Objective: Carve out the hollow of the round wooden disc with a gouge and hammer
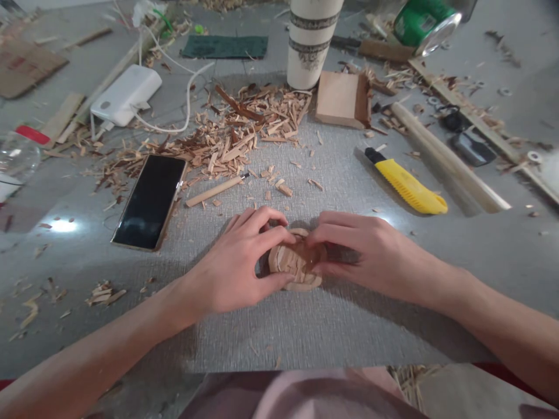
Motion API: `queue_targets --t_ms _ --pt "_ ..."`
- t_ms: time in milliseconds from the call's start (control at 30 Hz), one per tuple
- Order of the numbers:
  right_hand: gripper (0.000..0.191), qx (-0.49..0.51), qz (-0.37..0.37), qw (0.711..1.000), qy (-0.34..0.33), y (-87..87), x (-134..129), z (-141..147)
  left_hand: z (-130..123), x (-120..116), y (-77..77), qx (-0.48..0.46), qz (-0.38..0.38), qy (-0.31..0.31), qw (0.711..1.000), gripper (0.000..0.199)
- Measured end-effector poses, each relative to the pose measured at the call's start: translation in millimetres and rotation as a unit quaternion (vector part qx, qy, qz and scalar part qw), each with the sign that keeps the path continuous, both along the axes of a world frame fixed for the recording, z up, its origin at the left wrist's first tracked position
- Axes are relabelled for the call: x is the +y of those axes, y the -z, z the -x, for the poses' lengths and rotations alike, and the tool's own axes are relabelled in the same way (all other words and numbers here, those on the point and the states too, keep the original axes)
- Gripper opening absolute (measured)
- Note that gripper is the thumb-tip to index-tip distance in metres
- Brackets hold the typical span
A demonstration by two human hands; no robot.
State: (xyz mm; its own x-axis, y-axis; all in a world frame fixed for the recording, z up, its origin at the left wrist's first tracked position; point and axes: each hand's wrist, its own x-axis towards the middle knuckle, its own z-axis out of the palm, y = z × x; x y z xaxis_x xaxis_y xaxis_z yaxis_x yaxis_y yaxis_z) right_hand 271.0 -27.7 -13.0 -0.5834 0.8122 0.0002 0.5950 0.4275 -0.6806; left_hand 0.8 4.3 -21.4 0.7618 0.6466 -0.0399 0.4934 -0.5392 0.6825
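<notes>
A small round carved wooden piece (297, 262) with a raised rim lies on the grey table near its front edge. My left hand (244, 256) grips it from the left, fingers curled over the far rim and thumb at the near side. From the right, my right hand (353, 250) holds the same piece, its fingertips pressed on the rim and inner surface. The fingers cover parts of the carving. Beyond my right hand lies a yellow cutter (410, 185). A thin wooden stick with a dark tip (216, 191) rests beyond my left hand.
Left of centre are a black phone (149, 202) and a white power bank (126, 95) with cables. Wood shavings (236, 137) are heaped behind. Farther back stand a paper cup (310, 43), a wooden block (340, 98) and a green can (423, 26). Wooden strips lie at right.
</notes>
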Motion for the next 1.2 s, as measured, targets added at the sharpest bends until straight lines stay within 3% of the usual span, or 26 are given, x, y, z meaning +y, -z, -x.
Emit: queue_targets --t_ms 367,933,1200 --pt "0.006 -0.024 -0.060 0.998 0.009 2.3 -3.5 5.9 2.7 -0.9 3.2 -0.008 -0.075 0.019 0.997 0.034" --pt "0.013 0.061 -0.026 0.996 0.053 12.3 -12.4 7.2 4.1 -0.8 4.5 0.009 -0.107 0.034 0.994 0.035" --pt "0.011 0.067 -0.037 0.996 0.056 17.8 -13.3 7.3 5.6 0.5 2.8 0.003 -0.195 0.053 0.979 0.022"
